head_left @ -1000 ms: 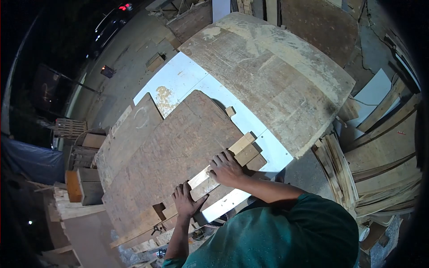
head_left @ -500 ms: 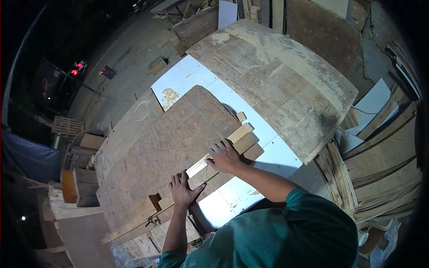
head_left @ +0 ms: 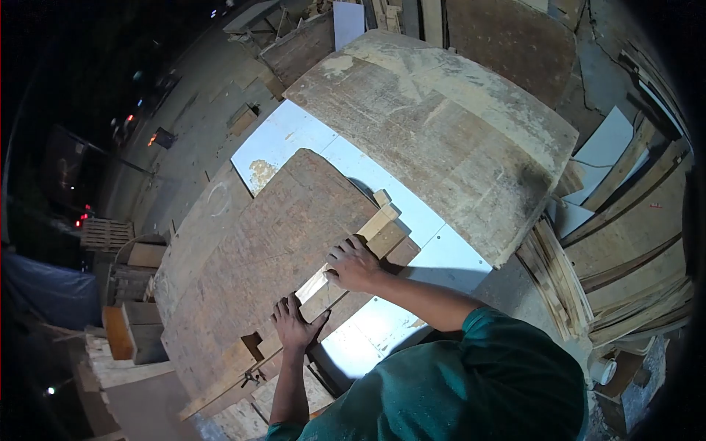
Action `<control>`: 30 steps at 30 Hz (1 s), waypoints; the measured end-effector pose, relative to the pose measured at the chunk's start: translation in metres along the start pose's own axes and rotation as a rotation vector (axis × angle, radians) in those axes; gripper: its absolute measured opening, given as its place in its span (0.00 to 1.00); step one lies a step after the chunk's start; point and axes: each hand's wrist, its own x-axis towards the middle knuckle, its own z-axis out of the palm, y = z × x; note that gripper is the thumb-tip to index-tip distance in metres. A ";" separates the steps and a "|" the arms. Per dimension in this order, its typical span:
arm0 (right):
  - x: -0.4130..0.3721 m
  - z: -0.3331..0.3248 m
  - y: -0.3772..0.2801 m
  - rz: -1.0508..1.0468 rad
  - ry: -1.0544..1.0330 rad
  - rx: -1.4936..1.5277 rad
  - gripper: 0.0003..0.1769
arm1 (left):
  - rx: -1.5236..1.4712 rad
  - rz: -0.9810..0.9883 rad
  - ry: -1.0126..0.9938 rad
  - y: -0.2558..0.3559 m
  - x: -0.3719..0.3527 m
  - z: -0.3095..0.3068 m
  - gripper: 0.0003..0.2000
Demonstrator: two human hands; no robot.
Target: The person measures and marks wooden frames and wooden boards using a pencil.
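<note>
A pale narrow wooden strip (head_left: 315,285) lies slantwise on a large worn brown board (head_left: 272,220). My right hand (head_left: 354,264) rests over its upper part, fingers bent across it and the thumb on the near side. Farther down, my left hand (head_left: 296,325) grips the strip's lower part, thumb apart from the fingers. Alongside the strip runs a wider wooden piece (head_left: 387,239), partly hidden under my hands. A small wood block (head_left: 382,197) sits just past the strip's upper end.
White panels (head_left: 412,213) lie beneath the brown board, beside a dusty plywood sheet (head_left: 456,132). A rectangular notch (head_left: 252,345) and a dark clamp-like fitting (head_left: 251,378) are at the lower left. Stacked wood strips (head_left: 555,287) stand at the right. A wooden pallet (head_left: 110,234) is far left.
The camera view has shifted slightly, moving the scene to the left. Both hands keep nearly the same places on the wooden strip.
</note>
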 end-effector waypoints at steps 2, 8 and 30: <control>-0.001 -0.001 0.001 -0.001 -0.011 0.021 0.22 | -0.003 0.000 0.001 0.001 0.000 0.001 0.47; -0.004 -0.004 0.003 -0.007 -0.017 0.035 0.21 | 0.015 -0.021 -0.027 0.006 -0.002 0.002 0.47; 0.008 -0.006 -0.002 -0.010 -0.024 -0.010 0.21 | -0.017 -0.018 -0.088 -0.008 0.006 -0.003 0.50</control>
